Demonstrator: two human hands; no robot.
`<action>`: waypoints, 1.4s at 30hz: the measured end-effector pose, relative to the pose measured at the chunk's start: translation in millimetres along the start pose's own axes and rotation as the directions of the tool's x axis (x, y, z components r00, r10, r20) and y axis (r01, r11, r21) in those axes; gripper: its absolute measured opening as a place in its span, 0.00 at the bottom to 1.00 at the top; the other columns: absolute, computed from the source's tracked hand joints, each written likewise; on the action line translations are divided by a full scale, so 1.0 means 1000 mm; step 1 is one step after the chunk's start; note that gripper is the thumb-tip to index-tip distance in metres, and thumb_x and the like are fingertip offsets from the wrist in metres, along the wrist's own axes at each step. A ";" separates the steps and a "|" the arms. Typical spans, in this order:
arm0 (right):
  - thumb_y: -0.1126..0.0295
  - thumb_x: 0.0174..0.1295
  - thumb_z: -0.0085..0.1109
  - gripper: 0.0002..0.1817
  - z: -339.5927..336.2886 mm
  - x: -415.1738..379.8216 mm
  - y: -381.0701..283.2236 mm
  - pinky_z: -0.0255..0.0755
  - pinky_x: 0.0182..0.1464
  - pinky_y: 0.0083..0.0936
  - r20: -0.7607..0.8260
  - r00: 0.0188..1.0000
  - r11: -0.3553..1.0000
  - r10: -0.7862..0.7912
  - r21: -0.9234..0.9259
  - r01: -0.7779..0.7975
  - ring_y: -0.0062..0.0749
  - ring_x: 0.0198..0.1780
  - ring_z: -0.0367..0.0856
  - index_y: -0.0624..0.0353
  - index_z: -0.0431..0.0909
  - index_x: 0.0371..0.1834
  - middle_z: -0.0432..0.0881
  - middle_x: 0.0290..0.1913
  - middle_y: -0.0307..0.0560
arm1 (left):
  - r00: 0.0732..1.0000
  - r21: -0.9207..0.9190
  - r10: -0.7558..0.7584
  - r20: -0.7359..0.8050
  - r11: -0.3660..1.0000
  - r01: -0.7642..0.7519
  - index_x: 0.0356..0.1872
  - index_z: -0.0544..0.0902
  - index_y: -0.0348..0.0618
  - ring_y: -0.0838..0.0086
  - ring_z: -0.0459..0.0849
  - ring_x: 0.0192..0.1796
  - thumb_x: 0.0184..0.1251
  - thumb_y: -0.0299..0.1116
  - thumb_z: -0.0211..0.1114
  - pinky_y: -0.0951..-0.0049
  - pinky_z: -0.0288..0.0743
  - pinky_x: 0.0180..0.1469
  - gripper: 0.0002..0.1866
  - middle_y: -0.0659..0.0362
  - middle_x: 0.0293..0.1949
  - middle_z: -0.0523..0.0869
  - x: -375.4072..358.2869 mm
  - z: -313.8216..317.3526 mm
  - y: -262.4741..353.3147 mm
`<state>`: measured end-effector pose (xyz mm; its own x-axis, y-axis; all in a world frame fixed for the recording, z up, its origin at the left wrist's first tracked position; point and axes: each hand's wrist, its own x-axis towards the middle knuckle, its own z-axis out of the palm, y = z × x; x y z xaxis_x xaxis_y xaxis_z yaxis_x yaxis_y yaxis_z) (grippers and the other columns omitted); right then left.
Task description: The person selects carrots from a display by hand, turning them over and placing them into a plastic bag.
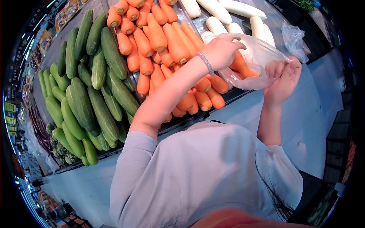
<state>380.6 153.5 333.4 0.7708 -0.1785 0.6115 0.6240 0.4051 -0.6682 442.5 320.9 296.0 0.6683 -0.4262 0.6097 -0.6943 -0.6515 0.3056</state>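
Observation:
My right hand (283,78) pinches the edge of a clear plastic bag (262,55), its fingers closed on the film. Inside the bag, carrots (242,65) show orange at its lower left side. My left hand (223,51), with a braided bracelet (205,63) on the wrist, hovers over the bag's left part. Its fingers are loosely bent and apart, with nothing visible between them. Beneath the left forearm lies a heap of loose carrots (176,43), stem ends towards me.
Cucumbers (113,53) and smooth light green gourds (72,118) are piled to the left. White radishes (215,10) lie behind the bag. A crumpled plastic bag (294,38) rests at the stand's right corner. Grey floor (304,125) runs along the stand's near side.

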 end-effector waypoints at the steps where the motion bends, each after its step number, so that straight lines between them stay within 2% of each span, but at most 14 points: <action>1: 0.64 0.70 0.38 0.09 0.000 0.003 -0.001 0.54 0.23 0.17 -0.048 0.999 1.000 -0.009 -0.007 0.009 0.17 0.19 0.54 0.58 0.64 0.39 0.59 0.18 0.36 | 0.997 -0.034 0.008 0.072 0.999 -0.006 0.42 0.81 0.44 0.66 0.79 0.44 0.51 0.24 0.58 0.71 0.72 0.48 0.15 0.54 0.41 0.80 0.004 -0.015 -0.012; 6: 0.64 0.70 0.37 0.09 -0.012 0.009 -0.001 0.54 0.23 0.17 -0.064 0.998 0.999 -0.004 0.043 0.007 0.18 0.19 0.54 0.57 0.64 0.38 0.58 0.18 0.36 | 0.972 0.095 -0.201 -0.120 0.973 0.212 0.39 0.80 0.39 0.64 0.82 0.27 0.48 0.21 0.53 0.70 0.77 0.33 0.15 0.51 0.37 0.82 0.020 -0.077 -0.074; 9: 0.64 0.70 0.37 0.09 -0.012 0.010 -0.002 0.54 0.23 0.17 -0.076 0.997 0.998 -0.022 0.052 0.025 0.18 0.19 0.54 0.57 0.64 0.38 0.58 0.18 0.36 | 0.806 0.253 -0.546 0.228 0.833 0.493 0.44 0.77 0.39 0.62 0.83 0.34 0.48 0.20 0.52 0.68 0.76 0.40 0.18 0.47 0.41 0.81 0.018 -0.067 -0.124; 13: 0.64 0.70 0.38 0.09 -0.014 0.014 -0.001 0.54 0.23 0.17 -0.106 0.993 0.997 -0.046 0.049 0.051 0.18 0.19 0.54 0.57 0.64 0.38 0.58 0.18 0.36 | 0.688 0.459 -0.458 0.563 0.866 0.200 0.48 0.75 0.42 0.63 0.77 0.51 0.50 0.21 0.51 0.64 0.69 0.52 0.21 0.49 0.45 0.79 0.019 -0.055 -0.142; 16: 0.64 0.70 0.39 0.09 -0.016 0.013 -0.001 0.54 0.23 0.18 -0.117 0.993 0.996 -0.011 0.086 0.021 0.18 0.19 0.54 0.56 0.64 0.38 0.59 0.18 0.35 | 0.664 0.670 -0.511 0.546 0.742 0.021 0.44 0.78 0.44 0.67 0.75 0.53 0.50 0.26 0.53 0.66 0.67 0.52 0.17 0.54 0.47 0.78 0.028 -0.062 -0.109; 22: 0.63 0.69 0.39 0.09 -0.016 0.014 -0.002 0.54 0.23 0.19 -0.134 0.991 0.994 -0.022 0.107 0.036 0.18 0.19 0.54 0.56 0.65 0.38 0.58 0.17 0.35 | 0.734 0.700 -0.368 0.571 0.686 -0.201 0.33 0.82 0.47 0.68 0.74 0.51 0.42 0.33 0.57 0.66 0.66 0.49 0.13 0.59 0.42 0.78 0.042 -0.074 -0.090; 26: 0.62 0.69 0.40 0.10 -0.019 0.012 0.000 0.55 0.23 0.19 -0.110 0.994 0.994 -0.026 0.106 0.037 0.18 0.19 0.54 0.56 0.65 0.38 0.58 0.17 0.35 | 0.916 0.666 -0.172 0.363 0.736 -0.125 0.29 0.78 0.45 0.65 0.78 0.40 0.40 0.27 0.57 0.67 0.70 0.42 0.10 0.60 0.34 0.79 0.015 -0.102 -0.043; 28: 0.61 0.69 0.40 0.10 -0.018 0.012 -0.001 0.55 0.23 0.18 -0.125 0.992 0.995 -0.016 0.094 0.028 0.18 0.19 0.54 0.56 0.65 0.38 0.58 0.17 0.35 | 0.948 0.708 -0.283 0.142 0.699 0.103 0.27 0.75 0.44 0.62 0.80 0.33 0.40 0.24 0.57 0.66 0.72 0.35 0.09 0.60 0.29 0.80 0.004 -0.133 -0.012; 30: 0.61 0.69 0.39 0.11 -0.016 0.011 -0.001 0.55 0.23 0.19 -0.149 0.989 0.996 -0.004 0.084 0.017 0.18 0.19 0.54 0.57 0.65 0.38 0.58 0.17 0.35 | 0.945 0.558 -0.243 -0.217 0.763 0.325 0.29 0.76 0.44 0.61 0.81 0.31 0.41 0.25 0.59 0.64 0.74 0.31 0.10 0.58 0.28 0.82 -0.020 -0.161 -0.006; 33: 0.61 0.70 0.38 0.11 -0.015 0.011 0.004 0.55 0.24 0.19 -0.132 0.991 0.993 0.001 0.115 0.015 0.18 0.19 0.53 0.58 0.66 0.40 0.57 0.17 0.35 | 0.675 0.155 -0.317 -0.666 0.827 0.541 0.32 0.77 0.41 0.69 0.83 0.33 0.44 0.22 0.62 0.75 0.76 0.36 0.11 0.55 0.30 0.84 -0.062 -0.178 -0.007; 34: 0.62 0.70 0.38 0.11 -0.016 0.011 0.006 0.55 0.23 0.19 -0.123 0.992 0.992 0.008 0.124 0.008 0.18 0.19 0.53 0.58 0.66 0.40 0.57 0.17 0.35 | 0.596 -0.129 -0.393 -0.700 0.890 0.436 0.38 0.75 0.37 0.73 0.82 0.33 0.47 0.23 0.64 0.78 0.76 0.36 0.14 0.56 0.31 0.82 -0.079 -0.172 -0.012; 36: 0.62 0.69 0.39 0.11 -0.014 0.011 0.009 0.54 0.23 0.19 -0.103 0.994 0.991 0.023 0.137 -0.009 0.18 0.19 0.53 0.58 0.66 0.41 0.57 0.17 0.34 | 0.559 -0.493 -0.609 -0.562 0.790 0.365 0.48 0.71 0.34 0.73 0.81 0.33 0.51 0.24 0.63 0.79 0.76 0.33 0.21 0.56 0.33 0.79 -0.101 -0.154 -0.007; 38: 0.63 0.69 0.38 0.10 -0.006 0.009 0.013 0.53 0.23 0.19 -0.111 0.993 0.993 0.043 0.117 -0.030 0.18 0.19 0.53 0.58 0.66 0.42 0.55 0.17 0.34 | 0.625 -0.862 -0.772 -0.117 0.391 0.321 0.57 0.65 0.38 0.76 0.78 0.26 0.57 0.28 0.62 0.81 0.73 0.26 0.26 0.57 0.29 0.76 -0.111 -0.141 0.012; 42: 0.64 0.69 0.38 0.10 0.002 0.005 0.018 0.52 0.23 0.19 -0.059 0.996 0.993 0.062 0.104 -0.056 0.18 0.18 0.52 0.58 0.66 0.41 0.55 0.17 0.34 | 0.738 -0.991 -0.661 0.136 -0.099 0.094 0.64 0.56 0.44 0.83 0.64 0.13 0.68 0.54 0.45 0.83 0.56 0.15 0.31 0.64 0.24 0.70 -0.130 -0.118 0.024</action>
<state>395.7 161.9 324.9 0.8145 -0.2056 0.5426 0.5631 0.5056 -0.6537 307.6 435.1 310.5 0.9884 0.0309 0.1488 -0.1334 0.6459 0.7516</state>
